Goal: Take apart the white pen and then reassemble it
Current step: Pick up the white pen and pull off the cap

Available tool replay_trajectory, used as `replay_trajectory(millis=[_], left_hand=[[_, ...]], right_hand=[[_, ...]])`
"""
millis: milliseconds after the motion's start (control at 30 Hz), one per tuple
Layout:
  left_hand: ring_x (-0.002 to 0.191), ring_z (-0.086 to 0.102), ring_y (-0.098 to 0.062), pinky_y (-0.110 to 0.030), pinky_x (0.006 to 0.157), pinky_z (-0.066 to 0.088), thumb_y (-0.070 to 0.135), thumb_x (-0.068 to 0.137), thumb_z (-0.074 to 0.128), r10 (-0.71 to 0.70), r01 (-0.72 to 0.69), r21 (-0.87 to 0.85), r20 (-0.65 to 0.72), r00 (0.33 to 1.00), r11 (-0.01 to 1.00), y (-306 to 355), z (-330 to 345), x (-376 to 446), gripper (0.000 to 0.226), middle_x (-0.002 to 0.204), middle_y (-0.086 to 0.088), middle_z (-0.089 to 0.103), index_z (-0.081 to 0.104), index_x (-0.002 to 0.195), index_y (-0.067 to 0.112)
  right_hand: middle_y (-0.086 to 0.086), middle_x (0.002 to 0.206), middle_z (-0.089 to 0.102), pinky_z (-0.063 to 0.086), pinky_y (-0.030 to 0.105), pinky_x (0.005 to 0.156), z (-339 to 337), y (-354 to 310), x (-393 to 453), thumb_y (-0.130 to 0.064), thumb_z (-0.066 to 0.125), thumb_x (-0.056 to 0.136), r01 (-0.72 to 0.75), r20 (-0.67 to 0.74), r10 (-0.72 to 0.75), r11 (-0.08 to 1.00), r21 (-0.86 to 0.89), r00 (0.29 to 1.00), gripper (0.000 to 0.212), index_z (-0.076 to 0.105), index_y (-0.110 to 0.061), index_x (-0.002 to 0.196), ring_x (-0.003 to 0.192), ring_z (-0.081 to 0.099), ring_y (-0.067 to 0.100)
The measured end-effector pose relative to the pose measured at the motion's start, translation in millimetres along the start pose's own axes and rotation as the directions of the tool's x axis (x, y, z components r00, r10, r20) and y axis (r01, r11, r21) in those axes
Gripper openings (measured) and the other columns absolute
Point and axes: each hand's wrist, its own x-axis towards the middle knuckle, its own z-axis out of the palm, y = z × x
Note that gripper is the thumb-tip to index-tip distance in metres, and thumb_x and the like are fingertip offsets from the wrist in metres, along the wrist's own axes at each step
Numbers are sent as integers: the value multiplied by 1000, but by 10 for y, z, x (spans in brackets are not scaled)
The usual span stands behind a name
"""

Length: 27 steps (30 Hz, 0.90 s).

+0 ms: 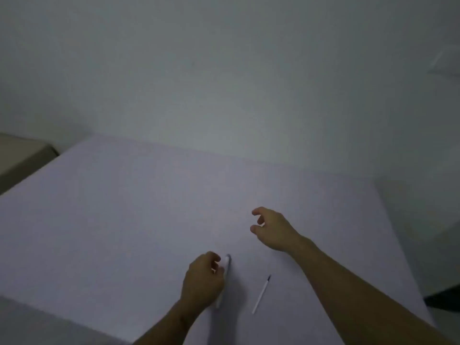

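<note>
My left hand (202, 280) is closed around the white pen barrel (227, 266), which points away from me just above the pale table (124, 207); most of the barrel is hidden behind the hand. The thin white refill (261, 294) with a dark tip lies loose on the table to the right of that hand. My right hand (272, 229) hovers farther out over the table, fingers curled and apart, holding nothing. The picture is dim and blurred.
The table's left edge runs diagonally at the near left, with a beige surface (22, 158) beyond it. A plain wall (224, 70) stands behind the far edge. A dark object (443, 298) shows past the right edge.
</note>
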Motion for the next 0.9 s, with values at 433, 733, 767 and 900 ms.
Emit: replay_trajectory(millis=[433, 733, 767, 900], left_hand=[[74, 55, -17, -35, 68, 54, 20, 80, 55, -116, 113, 146, 13, 993, 983, -233, 365, -119, 7, 85, 3, 55, 53, 85, 24], [73, 47, -9, -29, 61, 51, 18, 83, 53, 142, -124, 170, -98, 985, 978, -195, 65, -197, 18, 84, 13, 48, 44, 86, 34], [73, 46, -9, -28, 60, 50, 18, 83, 53, 193, -171, 190, -102, 976, 967, -182, 4, -190, 18, 85, 12, 48, 45, 88, 34], [69, 47, -9, -23, 60, 47, 14, 85, 50, 272, -249, 205, -94, 958, 947, -111, -243, -108, 18, 85, 9, 51, 45, 91, 30]], right_hand=[[-2, 98, 62, 45, 24, 76, 783, 439, -292, -24, 62, 86, -136, 163, 131, 991, 20, 978, 44, 55, -20, 130, 86, 60, 14], [9, 69, 64, 47, 27, 49, 826, 36, -253, -19, 63, 89, -380, 207, 325, 679, 628, 923, 15, 68, -5, 93, 52, 55, 15], [9, 66, 63, 47, 26, 48, 816, -28, -246, -22, 64, 89, -371, 187, 337, 651, 662, 923, 18, 68, -5, 87, 50, 54, 16], [6, 57, 63, 46, 25, 45, 836, -261, -222, -23, 67, 88, -332, 118, 343, 676, 658, 932, 21, 67, -4, 79, 45, 52, 13]])
